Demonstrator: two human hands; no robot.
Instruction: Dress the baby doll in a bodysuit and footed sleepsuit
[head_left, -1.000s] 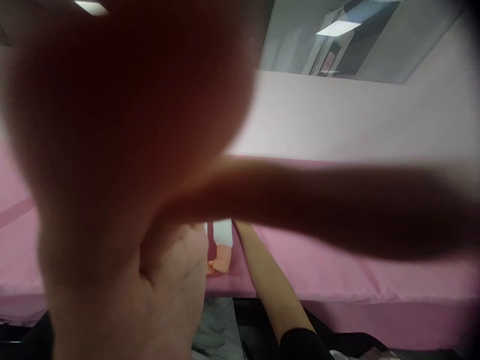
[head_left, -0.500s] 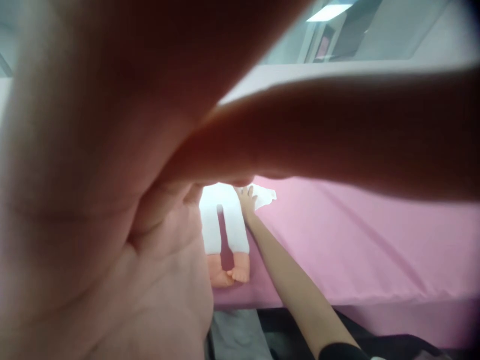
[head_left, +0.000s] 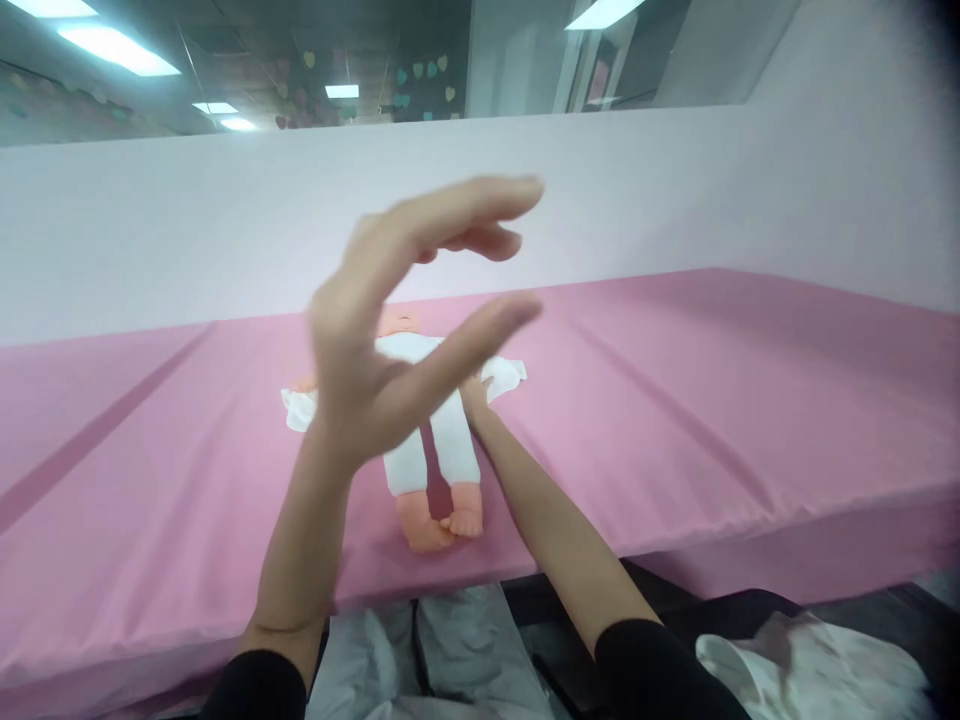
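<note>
A pink-covered table (head_left: 712, 400) meets pale walls (head_left: 187, 230) under ceiling strip lights (head_left: 112, 45).

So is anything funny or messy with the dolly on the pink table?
Nothing looks spilled or broken. The plastic baby doll in white clothes lies flat on the pink-covered table, white cloth spread beside it.

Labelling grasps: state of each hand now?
Left hand: open, raised, holding nothing.
Right hand: on the white-clothed plastic baby doll; grip cannot be told.
</note>
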